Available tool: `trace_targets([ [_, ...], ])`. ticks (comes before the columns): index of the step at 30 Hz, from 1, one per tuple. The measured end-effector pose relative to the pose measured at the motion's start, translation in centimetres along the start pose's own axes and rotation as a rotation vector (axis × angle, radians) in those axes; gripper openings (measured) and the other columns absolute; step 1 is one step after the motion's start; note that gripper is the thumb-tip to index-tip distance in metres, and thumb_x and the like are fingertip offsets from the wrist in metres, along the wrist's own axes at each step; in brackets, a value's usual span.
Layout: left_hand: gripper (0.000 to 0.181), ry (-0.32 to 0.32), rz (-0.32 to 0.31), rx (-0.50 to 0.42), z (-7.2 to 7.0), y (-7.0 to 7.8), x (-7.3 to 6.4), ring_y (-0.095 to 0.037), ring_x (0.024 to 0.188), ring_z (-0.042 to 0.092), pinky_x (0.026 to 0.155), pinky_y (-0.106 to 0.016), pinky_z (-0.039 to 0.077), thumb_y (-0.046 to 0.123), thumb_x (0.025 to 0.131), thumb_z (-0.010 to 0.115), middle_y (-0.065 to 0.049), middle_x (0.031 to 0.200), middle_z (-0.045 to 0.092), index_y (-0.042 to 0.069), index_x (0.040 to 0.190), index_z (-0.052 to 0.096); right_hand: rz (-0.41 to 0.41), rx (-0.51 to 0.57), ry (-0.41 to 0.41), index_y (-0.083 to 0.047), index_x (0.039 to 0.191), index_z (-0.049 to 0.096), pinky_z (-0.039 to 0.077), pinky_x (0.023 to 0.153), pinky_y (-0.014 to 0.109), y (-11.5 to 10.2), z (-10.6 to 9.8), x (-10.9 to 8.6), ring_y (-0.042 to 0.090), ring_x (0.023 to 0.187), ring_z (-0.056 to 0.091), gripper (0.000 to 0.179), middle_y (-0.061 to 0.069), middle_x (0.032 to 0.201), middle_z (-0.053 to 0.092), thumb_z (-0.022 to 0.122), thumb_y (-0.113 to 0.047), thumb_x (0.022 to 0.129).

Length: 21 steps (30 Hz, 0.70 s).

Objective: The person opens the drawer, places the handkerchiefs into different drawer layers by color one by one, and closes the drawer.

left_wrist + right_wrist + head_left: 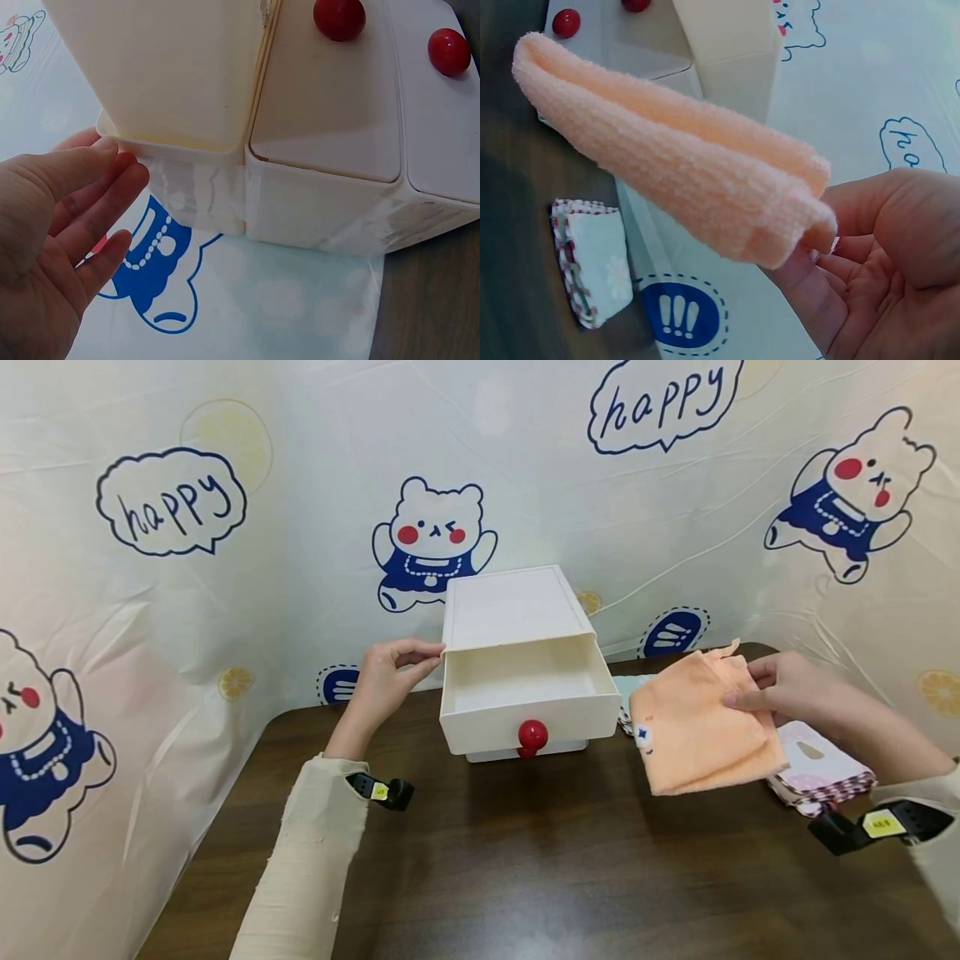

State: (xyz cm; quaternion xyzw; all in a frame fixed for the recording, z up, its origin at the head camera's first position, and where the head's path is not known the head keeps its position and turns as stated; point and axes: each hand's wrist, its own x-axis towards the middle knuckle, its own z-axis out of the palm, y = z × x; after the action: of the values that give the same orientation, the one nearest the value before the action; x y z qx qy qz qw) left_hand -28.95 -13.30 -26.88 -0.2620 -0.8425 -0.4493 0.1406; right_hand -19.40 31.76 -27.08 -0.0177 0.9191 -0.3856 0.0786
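Observation:
A small white drawer cabinet stands on the table, its top drawer pulled out and bare inside. Red round knobs show on two drawer fronts. My left hand pinches the front left corner of the cabinet's top with thumb and fingertips. To the right of the drawer, my right hand holds a folded orange towel by its upper right edge, between thumb and fingers. The towel hangs above the table, a small bear-like patch at its lower left.
Folded cloths with checkered edges lie stacked beneath the right hand. A pale blue folded cloth sits beside the cabinet, partly behind the towel in the head view. A printed curtain hangs behind the dark wooden table.

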Motion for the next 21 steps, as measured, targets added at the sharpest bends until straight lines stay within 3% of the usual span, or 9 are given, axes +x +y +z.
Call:
trace_targets([
  [6, 0.019, 0.001, -0.002, 0.012, 0.1, -0.1, 0.0, -0.019, 0.094, 0.062, 0.083, -0.036, 0.05, 0.006, 0.085, 0.065, -0.008, 0.105, 0.066, 0.005, 0.103, 0.069, -0.023, 0.014, 0.005, 0.02, 0.123, 0.038, 0.055, 0.064, 0.034, -1.2, -0.9, -0.2, 0.021, 0.071, 0.064, 0.058, 0.01, 0.087, 0.064, 0.062, -0.021, 0.089],
  [12, 0.019, 0.0, -0.001, 0.012, 0.2, -0.1, 0.1, -0.019, 0.095, 0.062, 0.083, -0.035, 0.05, 0.003, 0.084, 0.065, -0.008, 0.105, 0.066, 0.005, 0.103, 0.069, -0.065, -0.063, 0.053, 0.014, 0.117, 0.05, 0.053, 0.059, 0.029, -2.1, -2.0, -0.3, 0.017, 0.065, 0.062, 0.047, 0.007, 0.081, 0.065, 0.061, -0.022, 0.089],
  [17, 0.019, -0.001, -0.006, 0.014, 0.2, 0.0, 0.1, -0.018, 0.095, 0.062, 0.082, -0.035, 0.05, 0.004, 0.084, 0.065, -0.007, 0.105, 0.066, 0.005, 0.103, 0.069, -0.059, -0.06, 0.038, 0.016, 0.123, 0.041, 0.054, 0.06, 0.031, -3.1, -2.9, -0.3, 0.018, 0.067, 0.064, 0.054, 0.009, 0.086, 0.065, 0.059, -0.023, 0.091],
  [21, 0.019, -0.002, -0.006, 0.012, 0.2, -0.1, 0.1, -0.019, 0.095, 0.062, 0.083, -0.037, 0.05, 0.004, 0.084, 0.065, -0.008, 0.105, 0.066, 0.005, 0.103, 0.069, -0.066, -0.078, 0.067, 0.017, 0.122, 0.043, 0.054, 0.059, 0.031, -3.8, -3.5, -0.3, 0.019, 0.066, 0.063, 0.053, 0.008, 0.083, 0.065, 0.059, -0.023, 0.09],
])
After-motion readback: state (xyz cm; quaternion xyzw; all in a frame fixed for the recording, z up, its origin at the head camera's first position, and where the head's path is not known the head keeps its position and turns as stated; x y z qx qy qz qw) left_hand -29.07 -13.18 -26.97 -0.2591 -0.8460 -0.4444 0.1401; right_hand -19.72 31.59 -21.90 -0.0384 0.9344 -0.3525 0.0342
